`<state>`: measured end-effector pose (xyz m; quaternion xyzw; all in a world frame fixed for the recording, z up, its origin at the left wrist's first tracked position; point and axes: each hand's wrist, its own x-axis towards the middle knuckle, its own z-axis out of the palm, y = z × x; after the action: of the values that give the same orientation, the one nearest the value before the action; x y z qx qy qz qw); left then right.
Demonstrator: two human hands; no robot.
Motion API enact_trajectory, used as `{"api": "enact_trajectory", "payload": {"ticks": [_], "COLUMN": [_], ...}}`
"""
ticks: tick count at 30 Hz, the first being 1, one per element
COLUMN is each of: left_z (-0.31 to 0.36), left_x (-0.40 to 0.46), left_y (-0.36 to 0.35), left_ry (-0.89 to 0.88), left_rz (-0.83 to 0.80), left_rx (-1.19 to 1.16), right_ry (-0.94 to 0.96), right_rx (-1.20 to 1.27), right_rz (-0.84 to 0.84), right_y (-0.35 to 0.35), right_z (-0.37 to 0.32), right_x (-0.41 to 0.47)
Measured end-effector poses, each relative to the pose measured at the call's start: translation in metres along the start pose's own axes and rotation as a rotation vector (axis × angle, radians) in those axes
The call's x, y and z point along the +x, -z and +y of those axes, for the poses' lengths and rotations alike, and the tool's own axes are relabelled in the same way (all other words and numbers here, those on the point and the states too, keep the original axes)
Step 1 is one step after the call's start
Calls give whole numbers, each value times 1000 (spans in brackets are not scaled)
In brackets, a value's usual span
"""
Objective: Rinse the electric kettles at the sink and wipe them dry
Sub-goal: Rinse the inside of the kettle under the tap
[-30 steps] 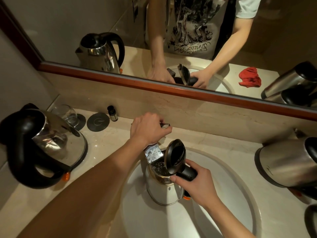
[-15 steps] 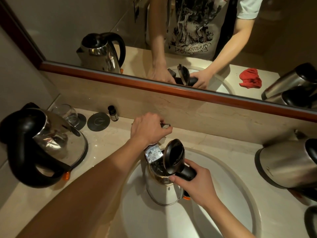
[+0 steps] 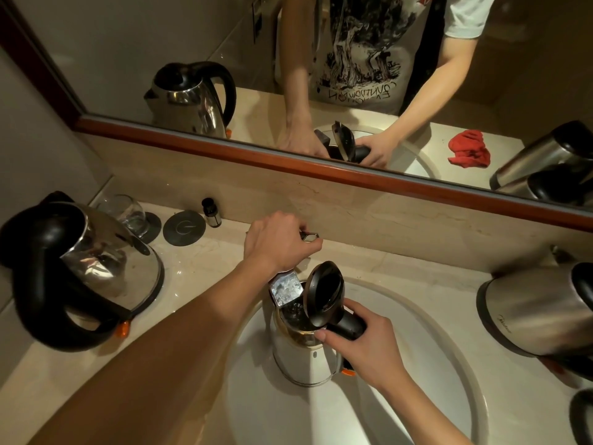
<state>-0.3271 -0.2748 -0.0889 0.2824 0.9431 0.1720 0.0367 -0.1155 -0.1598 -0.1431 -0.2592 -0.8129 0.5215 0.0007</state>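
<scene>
Two hands at work, one kettle in the sink. Right hand [image 3: 369, 343] has its grip curled round the black handle of the kettle [image 3: 305, 358], fingers wrapped, thumb toward the lid hinge; prob. so the body stays steady and upright under the spout. Lid [image 3: 324, 292] is flipped up and stands open, which leaves the mouth clear for water. Left hand [image 3: 279, 244] is clenched over the tap lever [image 3: 308, 236] at the back of the basin, fingers curled down on it; judging by that, it's there to run or stop the flow. Faucet spout [image 3: 284, 289] juts over the kettle's open mouth, and there looks to be water inside, though whether it's running now I can't tell.

Kettle sits upright w/ its base low in the sink [image 3: 417, 364], toward the back, so spills go into the bowl, not the tabletop [image 3: 199, 274].

Further out: second kettle [image 3: 106, 264] on the tabletop at left, lid shut, black handle toward the camera, apparently waiting its turn or done. Third kettle [image 3: 539, 309] at right, close by the basin rim, leaning or lying over. Behind the left one, a glass [image 3: 126, 213] on a dark coaster, another round coaster [image 3: 184, 228] beside it and a small bottle [image 3: 211, 213]. Mirror shows a red cloth [image 3: 470, 149] on the tabletop to the right, likely for the wipe-dry step. Step in hand: fill and rinse.
</scene>
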Motion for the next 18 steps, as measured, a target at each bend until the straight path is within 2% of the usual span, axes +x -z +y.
{"api": "enact_trajectory", "payload": {"ticks": [18], "left_z": [-2], "left_x": [1], "left_y": [-1], "left_ry": [-3], "left_rz": [-7], "left_rx": [-9], "right_ry": [-9], "right_rx": [-4], "right_rz": [1], "right_y": [1], "right_z": [3], "right_x": [0]}}
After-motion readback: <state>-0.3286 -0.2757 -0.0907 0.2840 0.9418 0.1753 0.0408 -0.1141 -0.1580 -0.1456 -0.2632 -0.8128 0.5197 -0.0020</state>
